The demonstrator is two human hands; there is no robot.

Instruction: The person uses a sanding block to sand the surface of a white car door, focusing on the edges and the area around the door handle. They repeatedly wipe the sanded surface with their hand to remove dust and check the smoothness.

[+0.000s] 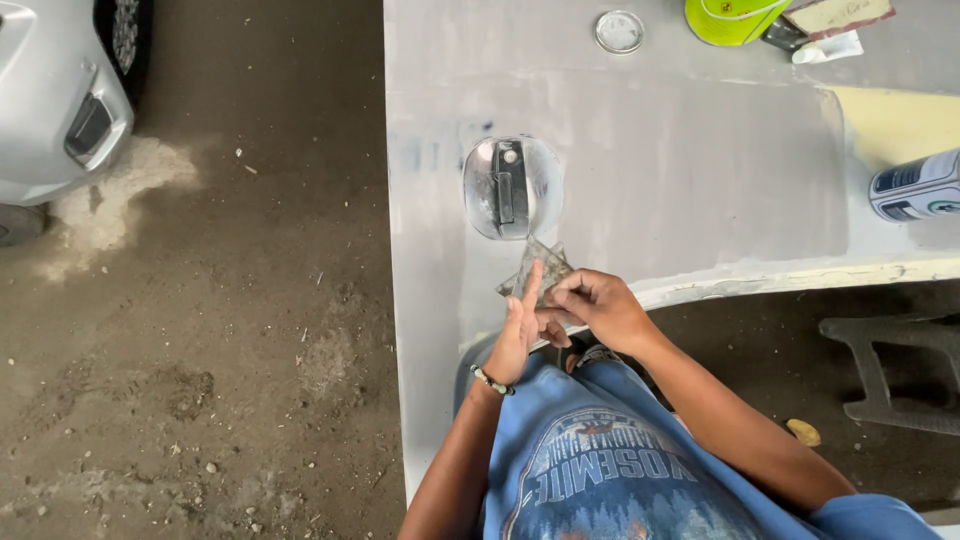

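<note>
Two hands on one sandpaper sheet

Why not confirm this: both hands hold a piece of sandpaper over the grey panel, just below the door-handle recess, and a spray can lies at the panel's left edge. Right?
One detail is wrong. The head view shows the spray can lying at the panel's right edge, not the left. The rest stands: the left hand and right hand hold the sandpaper just below the door-handle recess.
</note>
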